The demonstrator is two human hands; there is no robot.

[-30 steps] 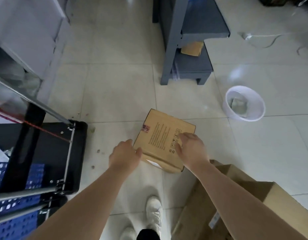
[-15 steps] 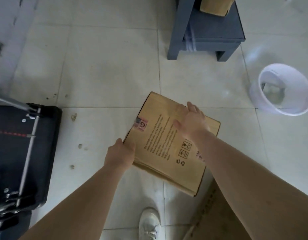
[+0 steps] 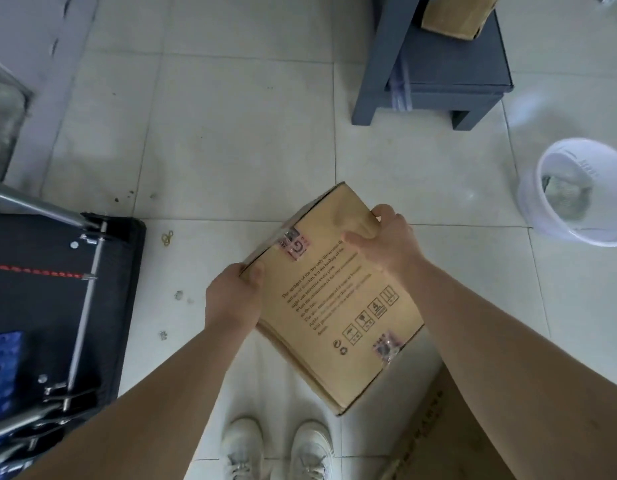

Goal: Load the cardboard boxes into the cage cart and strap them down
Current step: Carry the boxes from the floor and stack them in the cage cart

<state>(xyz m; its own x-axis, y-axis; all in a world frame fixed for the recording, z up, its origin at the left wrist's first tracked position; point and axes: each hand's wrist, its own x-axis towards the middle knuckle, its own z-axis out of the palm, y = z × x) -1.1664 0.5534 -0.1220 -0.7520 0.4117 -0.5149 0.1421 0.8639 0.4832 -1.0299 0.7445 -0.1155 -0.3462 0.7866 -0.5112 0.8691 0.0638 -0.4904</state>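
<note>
- A pair of white shoes (image 3: 275, 448) stands on the pale floor tiles (image 3: 230, 150) at the bottom centre of the frame, with both bare forearms reaching up the frame from the lower corners.
- A larger brown carton (image 3: 435, 431) fills the lower right, partly hidden under the right forearm.
- The cardboard box (image 3: 334, 306) sits in the middle of the frame, held between both hands with its printed face up and turned at a slant. Taped labels show at two corners.
- The left hand (image 3: 230, 299) grips the box's left edge. The thumb is pressed on the top face, and the other fingers are hidden under the box.
- The right hand (image 3: 390, 240) grips the box's far right edge, with the thumb laid across the top face and the fingers curled together over the rim.
- The cage cart (image 3: 113, 271) lies at the left edge, well apart from the box. It has a black deck, silver metal bars and a thin red band across it.
- A few yellow rubber bands (image 3: 167, 238) lie on the tiles just beside the cart's corner.
- A white bucket (image 3: 542, 188) stands at the right edge, with something crumpled inside.
- A grey shelf unit (image 3: 449, 88) stands at the upper right, with another brown box (image 3: 456, 12) on it.
</note>
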